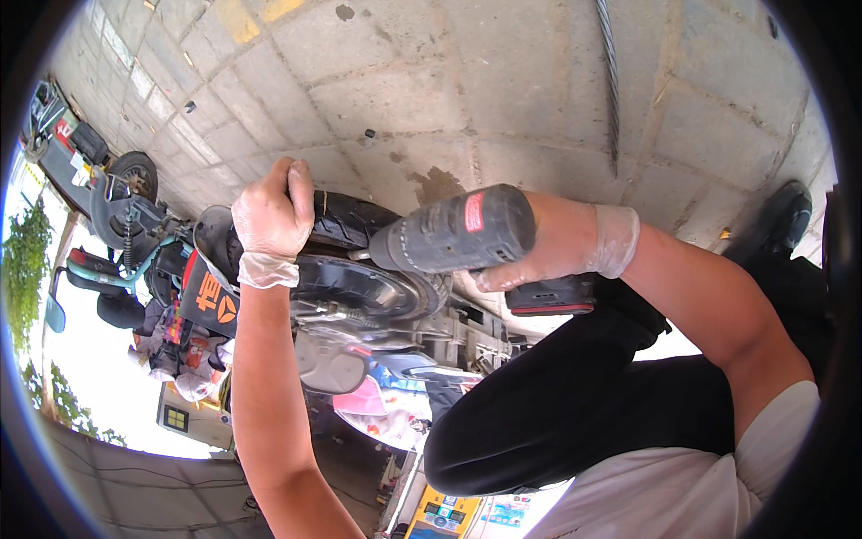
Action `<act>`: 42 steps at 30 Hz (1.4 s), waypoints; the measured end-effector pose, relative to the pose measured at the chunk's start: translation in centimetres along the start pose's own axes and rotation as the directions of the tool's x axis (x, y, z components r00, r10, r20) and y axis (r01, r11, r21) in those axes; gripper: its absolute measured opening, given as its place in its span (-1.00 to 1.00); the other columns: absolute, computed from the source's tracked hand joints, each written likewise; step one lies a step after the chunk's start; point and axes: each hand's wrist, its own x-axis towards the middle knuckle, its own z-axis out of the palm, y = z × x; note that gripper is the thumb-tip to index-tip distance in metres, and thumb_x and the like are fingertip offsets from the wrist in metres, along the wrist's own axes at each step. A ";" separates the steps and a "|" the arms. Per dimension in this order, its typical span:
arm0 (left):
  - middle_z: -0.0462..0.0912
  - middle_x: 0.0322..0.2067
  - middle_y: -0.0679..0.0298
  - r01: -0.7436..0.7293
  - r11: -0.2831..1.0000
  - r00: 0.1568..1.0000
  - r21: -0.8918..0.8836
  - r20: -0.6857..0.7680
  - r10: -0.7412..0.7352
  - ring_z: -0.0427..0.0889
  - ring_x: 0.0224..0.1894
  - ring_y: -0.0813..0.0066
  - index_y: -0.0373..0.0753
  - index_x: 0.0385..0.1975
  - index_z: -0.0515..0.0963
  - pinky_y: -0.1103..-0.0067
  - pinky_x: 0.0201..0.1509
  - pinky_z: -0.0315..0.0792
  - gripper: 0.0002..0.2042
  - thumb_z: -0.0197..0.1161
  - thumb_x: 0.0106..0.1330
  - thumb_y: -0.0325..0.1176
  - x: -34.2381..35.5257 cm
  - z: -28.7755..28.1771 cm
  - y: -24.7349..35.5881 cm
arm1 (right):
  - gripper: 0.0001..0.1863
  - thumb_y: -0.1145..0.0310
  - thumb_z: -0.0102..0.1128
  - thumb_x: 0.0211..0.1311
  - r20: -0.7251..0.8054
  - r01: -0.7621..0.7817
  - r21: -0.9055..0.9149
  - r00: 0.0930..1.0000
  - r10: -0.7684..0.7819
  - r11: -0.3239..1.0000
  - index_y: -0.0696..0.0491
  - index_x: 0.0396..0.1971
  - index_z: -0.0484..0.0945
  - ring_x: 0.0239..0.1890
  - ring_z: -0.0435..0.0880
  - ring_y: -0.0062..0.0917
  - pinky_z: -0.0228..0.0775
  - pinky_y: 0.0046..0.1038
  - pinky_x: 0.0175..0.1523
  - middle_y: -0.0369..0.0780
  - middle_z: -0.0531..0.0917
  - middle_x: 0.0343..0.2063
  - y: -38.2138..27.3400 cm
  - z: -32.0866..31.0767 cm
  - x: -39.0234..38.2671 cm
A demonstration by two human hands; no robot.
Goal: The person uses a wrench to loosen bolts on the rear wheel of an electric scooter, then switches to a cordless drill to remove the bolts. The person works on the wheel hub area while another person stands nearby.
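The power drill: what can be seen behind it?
Past the edges of the power drill show a tyre, a wheel rim and paving. It covers part of the right hand; whatever else lies directly behind it cannot be seen.

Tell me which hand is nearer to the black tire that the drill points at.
Left. The left hand is curled close at the tire's left end, though exact contact is hidden; the right hand is farther off to the right, gripping the drill.
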 end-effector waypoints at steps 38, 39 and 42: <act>0.66 -0.40 0.05 -0.212 0.975 0.977 0.074 -0.001 0.212 0.62 -0.24 -0.01 -0.15 -0.23 0.60 0.22 -0.05 0.45 -0.76 0.13 0.42 -0.13 -2.0 -1.0 5.5 | -0.19 0.18 0.67 -0.12 -0.101 0.199 -0.223 0.969 -0.226 0.954 0.12 0.16 0.49 -0.05 0.63 -0.52 0.43 -0.45 0.13 -0.18 0.70 -0.07 -0.4 1.7 -5.3; 0.65 -0.44 0.07 -0.251 0.962 0.968 0.112 0.003 0.252 0.63 -0.30 0.01 -0.16 -0.33 0.60 0.22 -0.13 0.48 -0.79 0.15 0.38 -0.17 -1.9 -0.5 5.8 | -0.19 0.18 0.67 -0.13 -0.101 0.184 -0.179 0.974 -0.204 0.967 0.12 0.16 0.49 -0.05 0.63 -0.50 0.44 -0.44 0.13 -0.17 0.70 -0.07 0.0 1.7 -5.2; 0.64 -0.52 0.10 -0.151 0.974 0.988 0.167 0.008 0.152 0.63 -0.40 0.03 -0.15 -0.44 0.59 0.23 -0.26 0.50 -0.80 0.18 0.34 -0.20 -1.4 0.4 5.4 | -0.20 0.22 0.66 -0.14 -0.111 0.223 -0.217 0.962 -0.251 0.950 0.11 0.15 0.48 -0.03 0.65 -0.44 0.45 -0.42 0.14 -0.16 0.70 -0.08 1.2 1.5 -4.7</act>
